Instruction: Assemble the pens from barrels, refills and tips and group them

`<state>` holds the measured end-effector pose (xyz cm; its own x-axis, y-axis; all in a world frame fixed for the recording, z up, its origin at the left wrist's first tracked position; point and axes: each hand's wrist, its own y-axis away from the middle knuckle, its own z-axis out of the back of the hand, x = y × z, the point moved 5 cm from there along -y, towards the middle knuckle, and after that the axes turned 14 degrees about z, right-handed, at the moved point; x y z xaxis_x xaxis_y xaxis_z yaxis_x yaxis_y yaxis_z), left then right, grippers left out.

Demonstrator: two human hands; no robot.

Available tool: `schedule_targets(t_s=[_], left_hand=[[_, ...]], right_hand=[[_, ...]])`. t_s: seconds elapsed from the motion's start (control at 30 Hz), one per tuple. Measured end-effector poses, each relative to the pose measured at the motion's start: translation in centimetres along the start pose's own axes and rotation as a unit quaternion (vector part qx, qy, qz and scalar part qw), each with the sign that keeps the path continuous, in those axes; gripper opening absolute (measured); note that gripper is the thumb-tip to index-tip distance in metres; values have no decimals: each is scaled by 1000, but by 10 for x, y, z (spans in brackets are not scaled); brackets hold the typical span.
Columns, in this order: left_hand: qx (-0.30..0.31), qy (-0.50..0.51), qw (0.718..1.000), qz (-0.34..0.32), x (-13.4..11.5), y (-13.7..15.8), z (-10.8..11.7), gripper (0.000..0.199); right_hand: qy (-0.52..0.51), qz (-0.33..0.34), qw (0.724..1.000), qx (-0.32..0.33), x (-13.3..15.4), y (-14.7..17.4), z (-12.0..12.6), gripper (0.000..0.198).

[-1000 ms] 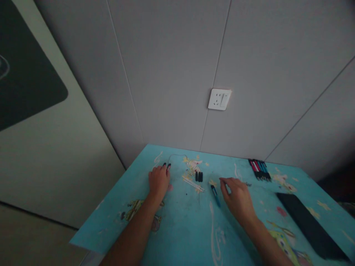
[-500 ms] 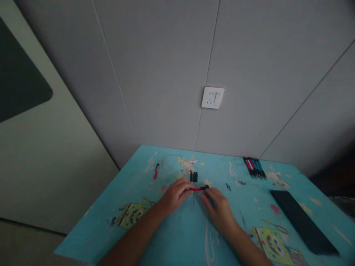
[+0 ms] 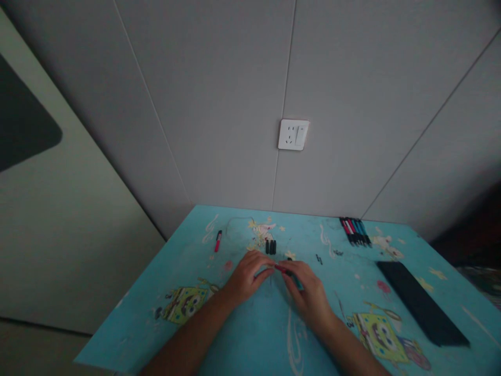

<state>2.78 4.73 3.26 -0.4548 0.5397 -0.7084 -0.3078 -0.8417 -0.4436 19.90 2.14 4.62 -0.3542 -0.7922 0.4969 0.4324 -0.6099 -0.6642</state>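
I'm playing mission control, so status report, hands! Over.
Left hand, right hand: pinching red pen part. Blue pen close by right hand's thumb. Three black pieces just beyond.

We can't read any text, label, brand or number on the table, pens or wall socket.

Left hand and right hand pinch a red pen part over a blue table.

Slim red pen part, slightly slanted, partly covered, held
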Motion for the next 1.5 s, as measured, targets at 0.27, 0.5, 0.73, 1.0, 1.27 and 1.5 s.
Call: schedule_targets(t_s=[0.27,0.5,0.73,1.0,1.27,1.5], left_hand=[[16,-52,998,-23,-1,1,2,15],[34,-58,997,-34,-6,1,1,17],[-54,-84,993,56,13,1,6,21],[-95,-140,968,184,82,-59,29,23],[-25,-155,968,194,105,-95,11,21],[-78,-113,961,239,107,-79,20,25]], right_hand=[[53,55,997,30,-2,2,1,35],[60,29,997,29,-3,4,-3,25],[47,-8,999,21,-2,0,-4,27],[54,21,996,66,7,-2,-8,27],[67,25,995,63,1,0,-7,29],[71,15,995,70,1,-1,-8,30]])
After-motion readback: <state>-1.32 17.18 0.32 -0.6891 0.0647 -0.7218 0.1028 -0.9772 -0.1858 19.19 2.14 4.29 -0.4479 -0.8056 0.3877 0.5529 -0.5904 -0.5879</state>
